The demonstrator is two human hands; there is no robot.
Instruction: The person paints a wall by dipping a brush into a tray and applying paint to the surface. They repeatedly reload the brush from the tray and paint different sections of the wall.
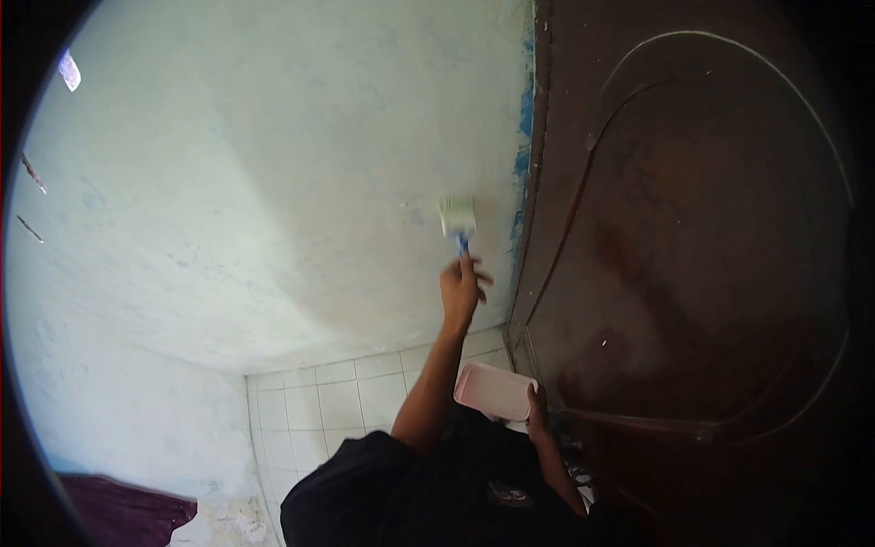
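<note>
Far left of the door [720,228], cloth [128,510], purple, loose-edged; nearer it, wall [273,137], pale, matt, patchy, above tiles [342,406], white, rectangular. Just left of the door, brush [457,217], flat, pale-bristled, blue-handled, gripped in the left hand [459,287] and held up at the wall, apparently mid-stroke, contact uncertain, any further stroke calling for even pressure. Beside the door's lower part, tray [497,392], pink, shallow, round-cornered, rim gripped by the right hand [538,410], calling for a level hold; door, dark brown, glossy, curve-lined.
</note>
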